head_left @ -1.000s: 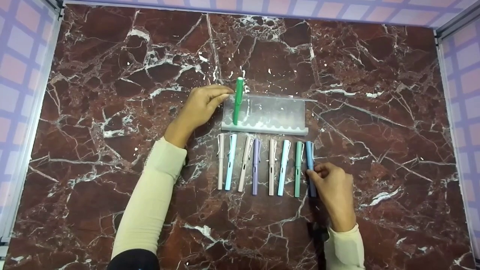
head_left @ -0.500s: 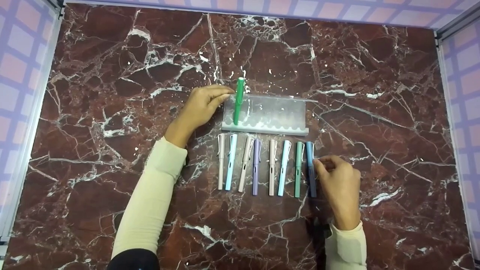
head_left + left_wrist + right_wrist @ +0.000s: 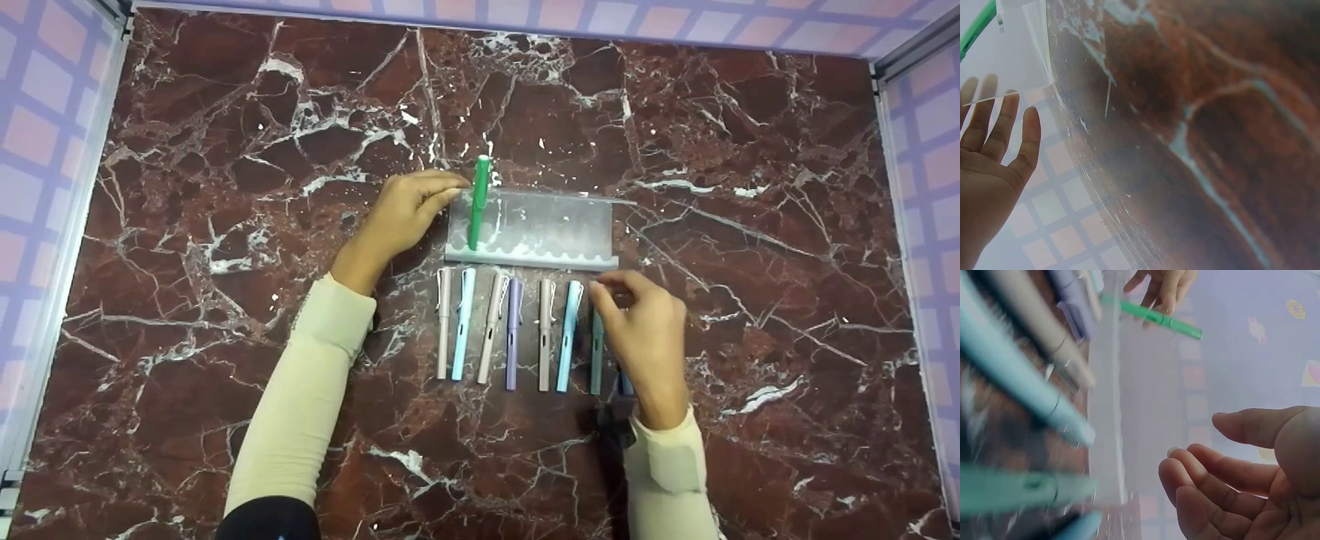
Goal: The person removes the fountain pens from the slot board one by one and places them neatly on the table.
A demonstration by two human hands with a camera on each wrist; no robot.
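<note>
My left hand (image 3: 409,206) holds the clear pen stand (image 3: 555,225) by its upper left corner, thumb and fingers at the panel's edge. In the left wrist view, some fingertips (image 3: 988,84) show through the panel. A bright green pen (image 3: 478,202) stands tilted in the leftmost notch. With nothing in its grasp, my right hand (image 3: 641,330) hovers over the right end of a row of pens. Beneath it lie a dark green pen (image 3: 597,352) and a blue pen (image 3: 625,384), both partly covered. In the right wrist view, thumb and fingers are apart.
Left of these lie a light blue pen (image 3: 568,337), a grey pen (image 3: 544,337), a purple pen (image 3: 513,337) and several others, side by side before the stand. Patterned purple panels (image 3: 52,150) border the dark red marbled table (image 3: 225,135).
My right hand has left the blue pen at the row's end and moved up and left, over the dark green pen. The left hand keeps its place at the stand.
</note>
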